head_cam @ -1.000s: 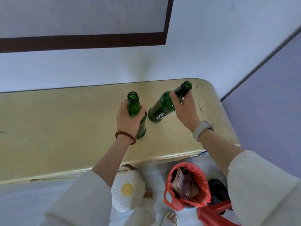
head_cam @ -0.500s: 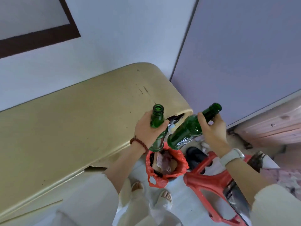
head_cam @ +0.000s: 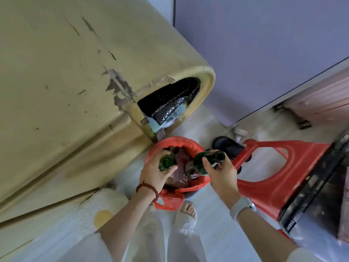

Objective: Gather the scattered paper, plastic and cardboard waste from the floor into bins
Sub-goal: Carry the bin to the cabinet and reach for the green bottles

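Head view, each hand's grip curled round a green bottle, left hand [head_cam: 154, 172], right hand [head_cam: 220, 172], over red-lined bin [head_cam: 171, 193], red stool [head_cam: 283, 167] beside

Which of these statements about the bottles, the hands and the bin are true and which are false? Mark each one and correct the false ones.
1. Each hand grips a green bottle. True: left hand, right hand.
2. The bin has a blue liner. False: it is red.
3. The bin is empty. False: waste already lies inside.
4. Both bottles, left bottle and right bottle, are over the bin. True.
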Tool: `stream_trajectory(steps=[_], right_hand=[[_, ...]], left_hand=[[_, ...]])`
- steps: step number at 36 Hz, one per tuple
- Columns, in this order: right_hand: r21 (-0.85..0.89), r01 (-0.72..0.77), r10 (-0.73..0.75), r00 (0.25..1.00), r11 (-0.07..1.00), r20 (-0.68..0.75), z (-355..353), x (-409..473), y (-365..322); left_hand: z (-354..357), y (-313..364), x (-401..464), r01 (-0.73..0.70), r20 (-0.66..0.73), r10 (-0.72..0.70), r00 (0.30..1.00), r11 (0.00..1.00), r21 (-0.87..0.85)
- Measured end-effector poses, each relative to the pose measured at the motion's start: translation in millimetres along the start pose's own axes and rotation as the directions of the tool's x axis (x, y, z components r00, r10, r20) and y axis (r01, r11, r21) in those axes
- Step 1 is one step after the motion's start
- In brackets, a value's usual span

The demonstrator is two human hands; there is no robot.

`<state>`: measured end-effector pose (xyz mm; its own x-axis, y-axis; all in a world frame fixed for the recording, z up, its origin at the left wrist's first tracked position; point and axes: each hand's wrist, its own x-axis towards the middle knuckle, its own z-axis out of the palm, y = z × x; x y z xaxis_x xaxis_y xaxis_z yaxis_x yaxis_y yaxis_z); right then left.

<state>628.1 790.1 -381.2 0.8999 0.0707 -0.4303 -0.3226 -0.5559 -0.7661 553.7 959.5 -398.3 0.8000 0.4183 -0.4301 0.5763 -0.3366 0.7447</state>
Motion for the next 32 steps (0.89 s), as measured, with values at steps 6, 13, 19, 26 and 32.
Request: stream_trajectory(steps=[6, 13, 19, 26, 32], right_hand=[[0.008, 0.108, -0.108, 0.989, 0.994, 0.097, 32.1, 27.2, 74.7], [-0.289, 0.398, -0.286, 0.888, 0.871, 0.361, 47.9, 45.7, 161.8], [-0.376, 0.629, -0.295, 0.705, 0.681, 0.645, 73.9, 58.3, 167.0], [-0.536, 0.632, 0.034, 0.629, 0.560, 0.777, 78.2, 71.1, 181.8], [-0.571, 0.642, 0.092, 0.620, 0.512, 0.779, 78.0, 63.2, 178.4]], left_hand=[[51.4, -72.7, 43.5, -0.102, 0.030, 0.100, 0.995, 0.992, 0.078], [89.0, -135.0, 54.4, -0.355, 0.216, 0.288, 0.933, 0.840, 0.411], [97.9, -155.2, 66.5, -0.403, 0.305, 0.270, 0.913, 0.702, 0.587], [100.0, -166.3, 70.8, -0.499, 0.584, 0.076, 0.808, 0.614, 0.611], [108.8, -167.7, 62.2, -0.468, 0.617, -0.069, 0.784, 0.588, 0.660]])
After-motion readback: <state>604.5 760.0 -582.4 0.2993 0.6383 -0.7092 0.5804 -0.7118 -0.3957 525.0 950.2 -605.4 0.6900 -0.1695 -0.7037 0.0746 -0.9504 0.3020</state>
